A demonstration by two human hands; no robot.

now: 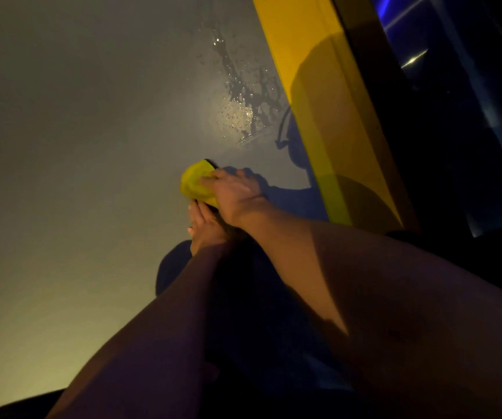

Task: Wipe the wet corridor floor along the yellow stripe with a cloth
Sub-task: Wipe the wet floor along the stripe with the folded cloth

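One cloth [194, 182], yellow and bunched, lay on the grey floor [77, 146] a little way left of the yellow stripe [313, 71]. The right hand [234, 196] rested on top of it, palm down, fingers spread and bent over the cloth's right side, pressing it to the floor. The left hand [206, 225] sat just below and partly under the right wrist, its fingers reaching to the cloth's near edge; whether they pinched the cloth or only touched it could not be told in the dim light. Both forearms were bare and ran up from the bottom of the view, the right one crossing over the left.

Beyond the cloth, further along the floor and close beside the stripe, a patch of water [243, 98] glistened with droplets and streaks. A person's shadow [298, 152] fell across the floor and the stripe, just right of the hands. Right of the stripe ran a dark edge, and past it a dim bluish area [455, 71] too dark to make out.
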